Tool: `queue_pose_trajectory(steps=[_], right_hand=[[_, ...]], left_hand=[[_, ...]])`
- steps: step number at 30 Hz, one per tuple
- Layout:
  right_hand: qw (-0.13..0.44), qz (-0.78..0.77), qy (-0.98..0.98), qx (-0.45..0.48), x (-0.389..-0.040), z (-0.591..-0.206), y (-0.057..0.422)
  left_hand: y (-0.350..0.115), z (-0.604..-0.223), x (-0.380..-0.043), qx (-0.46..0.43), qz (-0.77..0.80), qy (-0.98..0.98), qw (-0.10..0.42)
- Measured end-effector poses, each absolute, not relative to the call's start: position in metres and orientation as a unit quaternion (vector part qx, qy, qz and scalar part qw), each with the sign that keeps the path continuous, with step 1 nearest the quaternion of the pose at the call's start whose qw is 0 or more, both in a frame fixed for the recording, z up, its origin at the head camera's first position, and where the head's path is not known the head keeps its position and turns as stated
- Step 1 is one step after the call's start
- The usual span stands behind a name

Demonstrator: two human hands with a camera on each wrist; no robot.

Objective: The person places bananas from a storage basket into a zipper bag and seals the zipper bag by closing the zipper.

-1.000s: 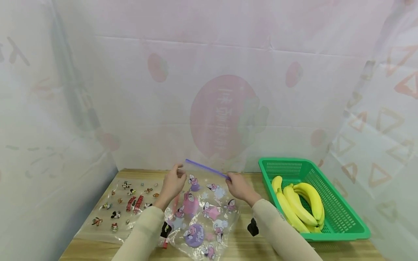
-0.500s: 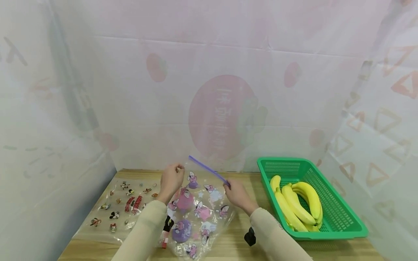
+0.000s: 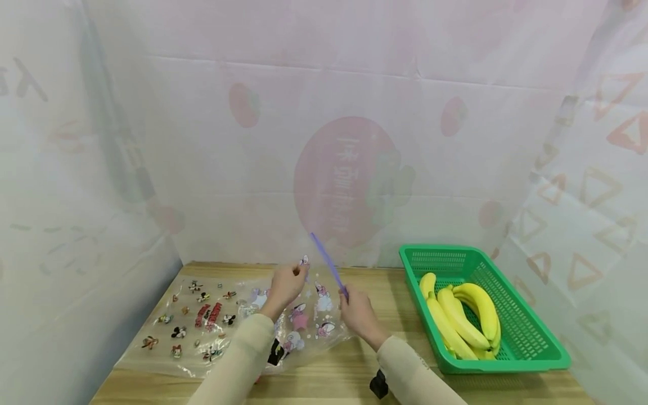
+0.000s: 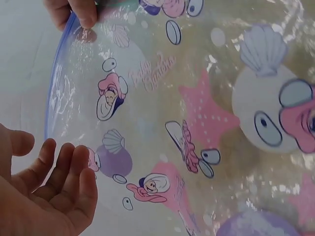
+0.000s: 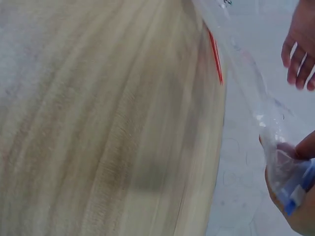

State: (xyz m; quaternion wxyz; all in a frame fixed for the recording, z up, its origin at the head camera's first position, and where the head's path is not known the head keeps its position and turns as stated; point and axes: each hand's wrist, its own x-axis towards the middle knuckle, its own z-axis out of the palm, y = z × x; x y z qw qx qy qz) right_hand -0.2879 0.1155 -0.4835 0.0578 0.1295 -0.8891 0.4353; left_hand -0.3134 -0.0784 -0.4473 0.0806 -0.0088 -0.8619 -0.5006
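Note:
A clear zip bag with pink and purple cartoon prints is held up on edge, its purple zip strip slanting up to the left. My right hand pinches the near end of that strip; in the right wrist view a whitish slider shows by the grip. Beside the bag's other side is my left hand. The left wrist view has the left hand with fingers loosely bent near the zip edge, thumb apart, and nothing gripped. Whether its fingertips touch the film cannot be told.
Flat on the wooden table, left of the hands, lies another clear bag with small cartoon figures, partly behind the left arm. A green basket holding several bananas stands at the right. White printed sheets surround the table.
The zip strip has swung steeper, its far end moving right and up. My left hand has moved right, and the right hand slightly left and down, turning the bag with them.

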Motion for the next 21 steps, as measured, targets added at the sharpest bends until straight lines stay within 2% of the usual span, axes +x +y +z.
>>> queue_pose_trajectory(steps=[5,8,12,14,21], right_hand=[[0.075,0.396,-0.902,0.155,-0.279,-0.486,0.107],[0.106,0.356,-0.911,0.179,-0.273,-0.488,0.103],[0.17,0.297,-0.917,0.208,-0.265,-0.489,0.098],[0.182,0.281,-0.917,0.218,-0.262,-0.49,0.095],[0.174,0.264,-0.922,0.225,-0.253,-0.492,0.09]], left_hand=[[-0.067,-0.454,-0.315,-0.005,-0.522,-0.852,0.026],[-0.061,-0.456,-0.316,0.004,-0.525,-0.851,0.004],[-0.053,-0.454,-0.316,0.015,-0.494,-0.869,-0.004],[-0.049,-0.453,-0.315,0.017,-0.475,-0.88,-0.006],[-0.043,-0.447,-0.31,0.01,-0.473,-0.881,0.011]])
